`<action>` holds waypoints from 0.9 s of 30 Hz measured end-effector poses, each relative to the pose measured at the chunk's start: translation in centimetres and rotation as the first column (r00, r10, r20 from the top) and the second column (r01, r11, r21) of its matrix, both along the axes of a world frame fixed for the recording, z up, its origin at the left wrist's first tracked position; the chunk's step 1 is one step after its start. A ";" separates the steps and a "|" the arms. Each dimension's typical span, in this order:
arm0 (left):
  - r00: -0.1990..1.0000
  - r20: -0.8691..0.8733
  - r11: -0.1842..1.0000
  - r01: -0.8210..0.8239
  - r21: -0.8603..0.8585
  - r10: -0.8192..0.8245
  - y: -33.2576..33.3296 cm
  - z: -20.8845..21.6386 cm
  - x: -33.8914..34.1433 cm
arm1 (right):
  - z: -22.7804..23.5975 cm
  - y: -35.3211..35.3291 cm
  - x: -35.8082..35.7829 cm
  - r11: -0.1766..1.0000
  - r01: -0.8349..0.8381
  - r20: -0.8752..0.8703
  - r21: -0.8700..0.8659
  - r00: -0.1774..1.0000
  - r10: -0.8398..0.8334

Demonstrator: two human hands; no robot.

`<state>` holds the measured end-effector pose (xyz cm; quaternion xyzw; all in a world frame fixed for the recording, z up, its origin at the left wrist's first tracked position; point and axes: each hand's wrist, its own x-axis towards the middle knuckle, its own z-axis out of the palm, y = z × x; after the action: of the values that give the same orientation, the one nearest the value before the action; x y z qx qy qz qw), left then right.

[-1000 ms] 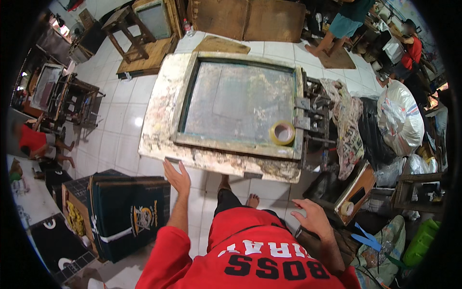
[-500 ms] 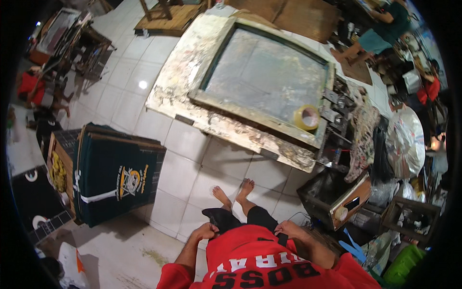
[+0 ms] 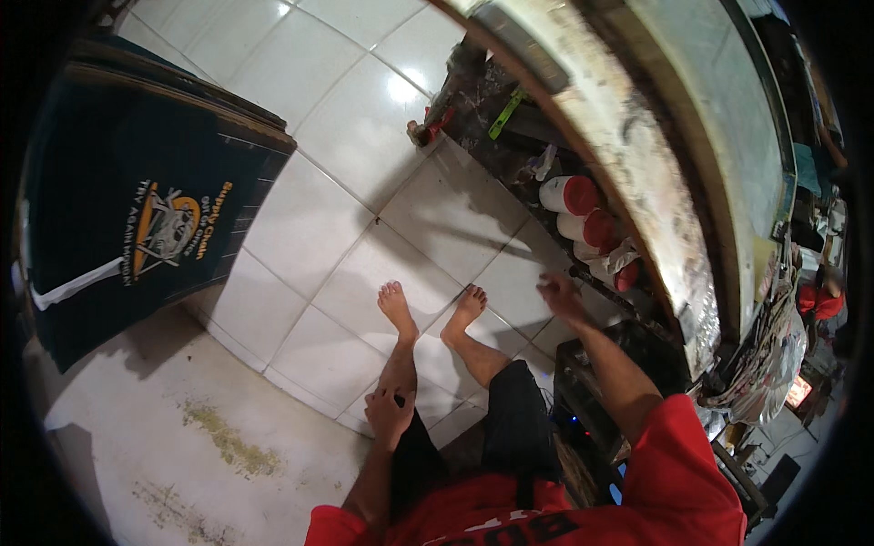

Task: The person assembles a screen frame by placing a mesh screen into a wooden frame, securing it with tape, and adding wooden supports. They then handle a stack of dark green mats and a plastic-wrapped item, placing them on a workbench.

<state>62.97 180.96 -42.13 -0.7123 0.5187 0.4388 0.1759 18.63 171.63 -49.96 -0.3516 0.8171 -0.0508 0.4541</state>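
My right hand (image 3: 562,298) reaches forward over the tiles, below the worn table edge. Its fingers look apart and hold nothing that I can see, though they are somewhat blurred. Nearest to it are white tubs with red lids (image 3: 580,195) on a shelf under the worn table (image 3: 628,118). Farther along that shelf lies a long, thin bright green tool (image 3: 507,113). My left hand (image 3: 390,414) is curled in front of my left leg. A small dark spot shows at its fingers; what it is I cannot make out.
A framed screen (image 3: 728,109) lies on the table at the right. Dark green printed fabric (image 3: 100,209) covers a stack at the left. A dark box (image 3: 592,364) stands under my right forearm. White tiled floor (image 3: 337,218) spreads around my bare feet. Another person in red (image 3: 821,300) is at the far right.
My view has turned and come closer to the table edge, showing the shelf underneath. My right hand has left my waist and stretched forward. My left hand has left the shorts' waist area.
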 end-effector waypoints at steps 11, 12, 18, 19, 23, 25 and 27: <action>0.997 0.064 0.999 -0.048 -0.021 0.049 -0.6 -1.5 0.7 | -10.7 -20.6 -8.7 0.807 -0.169 -0.570 -0.567 0.787 -0.236; 0.996 0.070 0.999 -0.049 -0.020 0.050 -1.0 -1.5 0.7 | -10.9 -22.3 -10.1 0.817 -0.178 -0.564 -0.548 0.800 -0.204; 0.996 0.092 0.996 -0.014 -0.086 0.022 -4.6 -1.5 0.5 | -15.7 -28.9 -17.8 0.730 -0.642 -0.667 -0.233 0.652 0.360; 0.995 0.095 0.987 0.055 -0.153 -0.041 -5.1 -1.2 0.2 | -16.6 -29.5 -18.5 0.659 -0.717 -0.679 -0.226 0.601 0.421; 0.986 0.110 0.968 0.148 -0.205 -0.128 -6.8 -0.6 -1.1 | -19.0 -32.1 -19.1 0.670 -0.738 -0.622 -0.081 0.563 0.544; 0.980 0.132 0.951 0.180 -0.252 -0.150 -7.3 -0.6 -1.7 | -19.1 -32.9 -18.6 0.717 -0.697 -0.624 -0.003 0.562 0.543; 0.976 0.159 0.963 0.178 -0.203 -0.147 -7.4 -0.3 -2.1 | -18.5 -32.7 -17.9 0.756 -0.648 -0.672 0.096 0.518 0.530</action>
<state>60.86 173.60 -42.46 -0.7117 0.6063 0.3117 0.1695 0.74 138.91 -68.48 -0.6383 0.7459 0.1664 0.0921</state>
